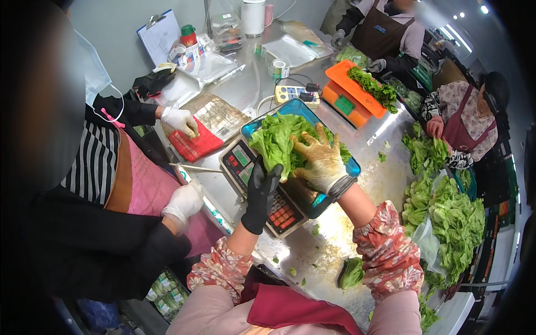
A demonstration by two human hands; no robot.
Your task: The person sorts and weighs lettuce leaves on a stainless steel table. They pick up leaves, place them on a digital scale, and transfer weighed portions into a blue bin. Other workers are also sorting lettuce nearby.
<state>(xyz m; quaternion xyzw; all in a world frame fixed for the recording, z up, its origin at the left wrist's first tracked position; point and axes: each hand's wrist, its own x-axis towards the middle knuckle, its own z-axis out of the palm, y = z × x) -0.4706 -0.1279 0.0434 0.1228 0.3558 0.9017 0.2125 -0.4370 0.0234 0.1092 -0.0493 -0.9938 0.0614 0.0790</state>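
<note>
A loose head of green leaf lettuce (274,140) lies over the blue pan (354,167) of a digital scale, its pale stem end towards me. My left hand (260,192), in a black glove, holds the lettuce near that stem end from the left. My right hand (320,161), in a yellow-stained white glove, rests on the leaves from the right with its fingers spread. Below the pan, the scale's keypad and display panel (243,157) is partly covered by my left hand and wrist.
On the left a co-worker's gloved hand (180,121) touches a red-printed bag (194,140); the other glove (183,203) is by the table edge. An orange scale (341,100) with lettuce stands behind. Lettuce is piled (456,226) at right. One small head (351,273) lies in front.
</note>
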